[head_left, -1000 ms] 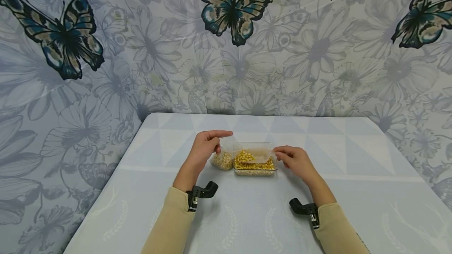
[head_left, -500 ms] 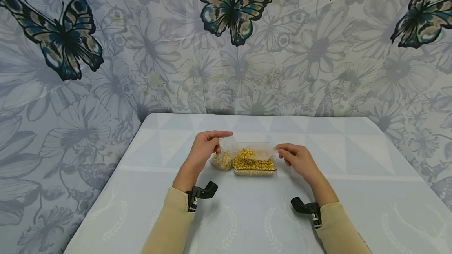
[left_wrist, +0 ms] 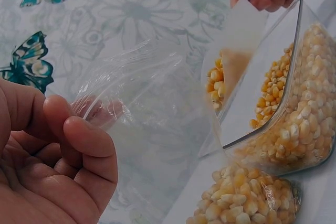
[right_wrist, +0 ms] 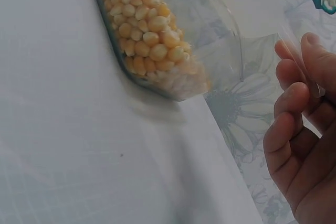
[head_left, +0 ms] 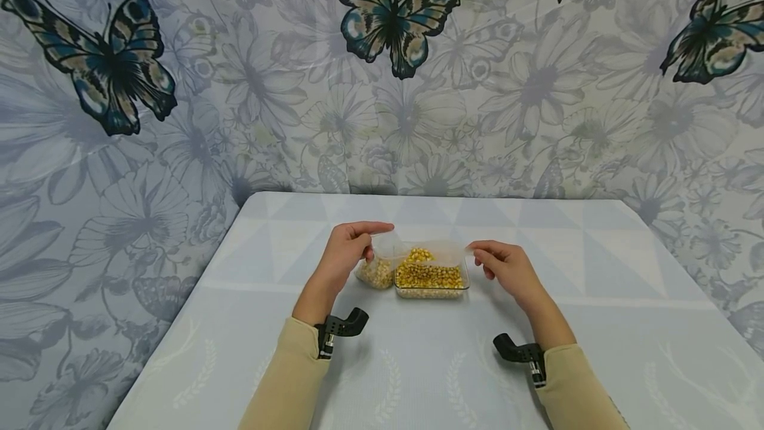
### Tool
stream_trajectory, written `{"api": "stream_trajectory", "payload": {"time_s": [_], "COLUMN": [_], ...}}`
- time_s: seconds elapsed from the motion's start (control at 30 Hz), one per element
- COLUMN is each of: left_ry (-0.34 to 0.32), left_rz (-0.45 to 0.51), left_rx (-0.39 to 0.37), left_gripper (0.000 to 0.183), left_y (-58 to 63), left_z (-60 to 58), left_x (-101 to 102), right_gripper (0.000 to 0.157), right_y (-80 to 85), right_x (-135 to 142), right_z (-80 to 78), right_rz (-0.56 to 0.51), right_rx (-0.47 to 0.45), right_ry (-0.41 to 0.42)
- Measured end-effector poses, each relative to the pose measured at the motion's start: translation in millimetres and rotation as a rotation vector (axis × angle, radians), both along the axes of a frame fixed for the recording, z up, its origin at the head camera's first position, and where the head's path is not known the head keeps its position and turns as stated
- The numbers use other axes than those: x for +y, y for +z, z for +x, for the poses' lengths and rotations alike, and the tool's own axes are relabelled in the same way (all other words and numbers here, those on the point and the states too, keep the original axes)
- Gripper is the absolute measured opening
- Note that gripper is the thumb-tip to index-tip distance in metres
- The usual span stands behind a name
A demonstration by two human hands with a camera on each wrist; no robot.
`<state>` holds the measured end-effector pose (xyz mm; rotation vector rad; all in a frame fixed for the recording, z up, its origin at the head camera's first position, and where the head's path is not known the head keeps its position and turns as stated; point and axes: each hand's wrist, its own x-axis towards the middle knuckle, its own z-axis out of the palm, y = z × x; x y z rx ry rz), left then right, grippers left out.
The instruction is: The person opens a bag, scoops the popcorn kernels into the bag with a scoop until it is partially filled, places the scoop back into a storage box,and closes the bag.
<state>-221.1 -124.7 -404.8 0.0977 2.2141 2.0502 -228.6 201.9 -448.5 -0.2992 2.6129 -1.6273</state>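
Thumb and curled fingers of my left hand (head_left: pixel 346 251) pinch the top of a clear zip bag (left_wrist: pixel 157 93). Dried corn kernels (left_wrist: pixel 244 198) fill the bag's bottom, which stands beside the left end of a clear rectangular container (head_left: pixel 432 293). Yellow corn kernels (head_left: pixel 430 276) lie in that container. My right hand (head_left: pixel 506 267), off its right end, pinches the edge of a translucent white plastic sheet (left_wrist: pixel 245 27) between thumb and fingers. This sheet slants over the container's far side, with a small heap of kernels (head_left: pixel 420 255) at its left end.
A pale patterned table (head_left: pixel 418 363) lies under everything, its back edge close to a wall (head_left: pixel 262 131) with flowers and butterflies. Black wrist cameras (head_left: pixel 343 324) are strapped on both wrists, over beige sleeves (head_left: pixel 286 377).
My right hand has moved slightly up and right in the head view, raising the sheet away from the container's front so more kernels show. The left hand and bag have stayed put.
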Motion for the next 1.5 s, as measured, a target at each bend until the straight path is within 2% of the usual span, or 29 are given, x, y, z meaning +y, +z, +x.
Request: {"api": "stream_trajectory", "payload": {"time_s": [0.37,0.57,0.83,1.23,1.5], "left_ry": [0.000,-0.007,-0.001,-0.002,-0.008], "left_rz": [-0.001,-0.002,-0.007,-0.007,-0.003], "left_rx": [0.002,0.001,-0.004,-0.002,0.004], "left_gripper": [0.043,0.043,0.043,0.042,0.043], "left_y": [0.4,1.0,1.3,-0.2,-0.8], "left_z": [-0.1,-0.7,-0.6,-0.7,-1.1], "left_x": [0,1,2,1,2], "right_gripper": [0.032,0.030,0.028,0.025,0.023], "right_y": [7.4,17.3,29.0,38.8,38.3], "right_x": [-1,-5,-10,-18,-23], "right_z": [0.7,5.3,11.4,17.0,17.7], "right_rz": [-0.051,-0.058,-0.100,-0.106,-0.068], "right_rx": [0.063,0.125,0.182,0.224,0.261], "right_ry": [-0.005,-0.045,-0.055,-0.046,-0.041]}}
